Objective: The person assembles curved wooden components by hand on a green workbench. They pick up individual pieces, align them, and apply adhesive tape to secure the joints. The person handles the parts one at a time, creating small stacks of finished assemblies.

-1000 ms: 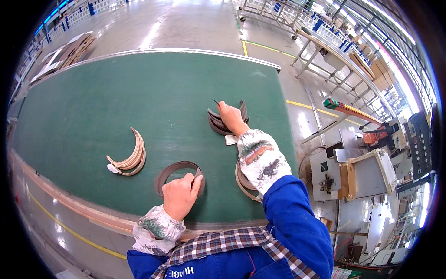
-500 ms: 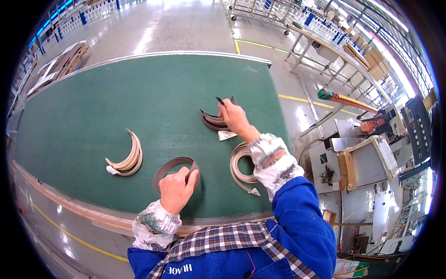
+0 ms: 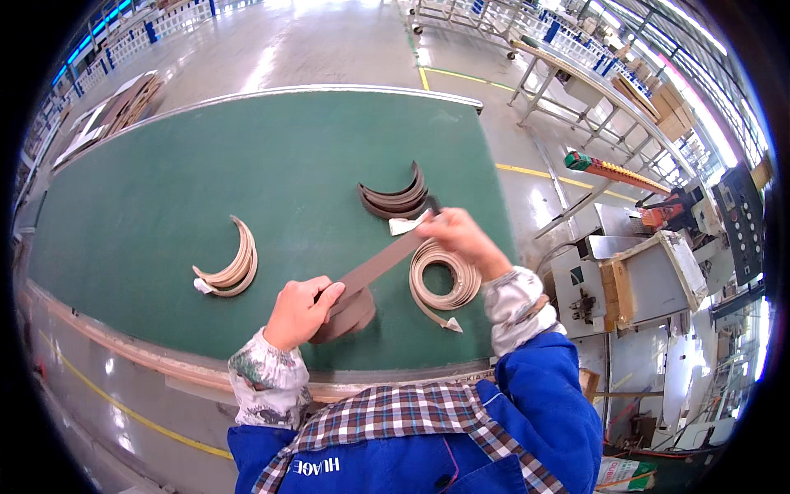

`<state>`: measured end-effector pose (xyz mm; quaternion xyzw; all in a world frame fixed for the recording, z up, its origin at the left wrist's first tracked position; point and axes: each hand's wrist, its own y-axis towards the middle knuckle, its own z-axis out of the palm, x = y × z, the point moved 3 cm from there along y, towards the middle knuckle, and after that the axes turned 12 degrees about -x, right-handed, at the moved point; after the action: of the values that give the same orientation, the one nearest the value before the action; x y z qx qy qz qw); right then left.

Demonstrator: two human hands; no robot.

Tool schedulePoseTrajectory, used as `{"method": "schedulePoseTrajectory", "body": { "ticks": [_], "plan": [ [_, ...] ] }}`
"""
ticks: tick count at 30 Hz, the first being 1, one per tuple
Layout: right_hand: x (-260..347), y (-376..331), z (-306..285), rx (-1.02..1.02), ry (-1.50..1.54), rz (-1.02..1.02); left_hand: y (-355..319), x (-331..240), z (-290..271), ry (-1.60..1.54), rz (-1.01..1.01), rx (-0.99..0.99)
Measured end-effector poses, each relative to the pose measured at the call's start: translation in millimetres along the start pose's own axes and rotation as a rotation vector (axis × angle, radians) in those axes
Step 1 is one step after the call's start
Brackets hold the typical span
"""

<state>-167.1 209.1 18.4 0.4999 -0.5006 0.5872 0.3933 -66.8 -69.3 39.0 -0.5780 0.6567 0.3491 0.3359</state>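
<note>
My left hand [image 3: 299, 314] is closed on a coil of flat grey-brown edge banding [image 3: 350, 319], held just above the green table top. A length of this banding [image 3: 374, 265] stretches up and right from it to my right hand [image 3: 462, 237], whose fingers pinch it near its free end. Something small, dark and blurred [image 3: 434, 205] shows at the right fingertips; its kind cannot be made out. Beyond that hand lies a crescent of dark brown banding [image 3: 397, 202] with a white tag [image 3: 406, 225]. A round cream coil [image 3: 471, 284] sits below my right hand.
On the left of the green table [image 3: 148, 206] rests a crescent-shaped bundle of cream banding [image 3: 243, 267] with a white tag. Machinery with a control panel [image 3: 738, 216] and a wooden-edged frame [image 3: 609, 292] stands to the right. Flat boards [image 3: 115, 115] are stacked beyond the far left.
My right hand has come back from the dark brown crescent toward me and now pinches the banding. The grey-brown coil has been lifted and tilted, with a length drawn out between my hands.
</note>
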Motion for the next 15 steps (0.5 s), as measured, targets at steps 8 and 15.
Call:
{"method": "schedulePoseTrajectory", "body": {
  "ticks": [8, 15],
  "plan": [
    [-22, -20, -29, -0.404, -0.763, -0.439, 1, 7, 16, -0.103, 0.025, 0.16],
    [18, -103, 85, -0.058, -0.832, -0.462, -2, -2, 25, -0.137, 0.038, 0.206]
  ]
}}
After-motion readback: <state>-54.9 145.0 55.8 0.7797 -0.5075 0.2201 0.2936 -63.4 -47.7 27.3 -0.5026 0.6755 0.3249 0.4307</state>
